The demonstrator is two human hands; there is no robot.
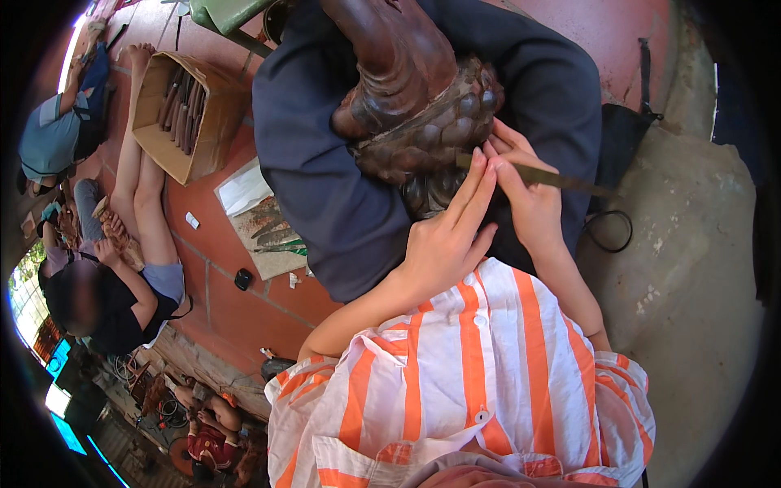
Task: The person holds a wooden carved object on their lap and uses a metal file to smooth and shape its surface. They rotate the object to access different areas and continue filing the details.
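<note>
A dark brown carved wooden figure [407, 93] rests across my lap, its base covered in rounded, scale-like bumps. Against the lower right of that base lies a narrow, flat, grey-green file [569, 182], its thin end pointing right. My right hand [529, 195] is closed around the file, thumb on top and the other fingers partly hidden beneath. From the left, my left hand [446, 240] presses its straight, closed fingers onto the file near the wood. The fingertips of both hands almost meet there.
On the left, a cardboard box [211, 122] holds several wooden-handled tools. Beside my leg, more tools lie on a pale board [281, 260]. A small black object [242, 279] sits on the red tiles. Other people [122, 285] sit working at left. A grey slab [675, 268] flanks me at right.
</note>
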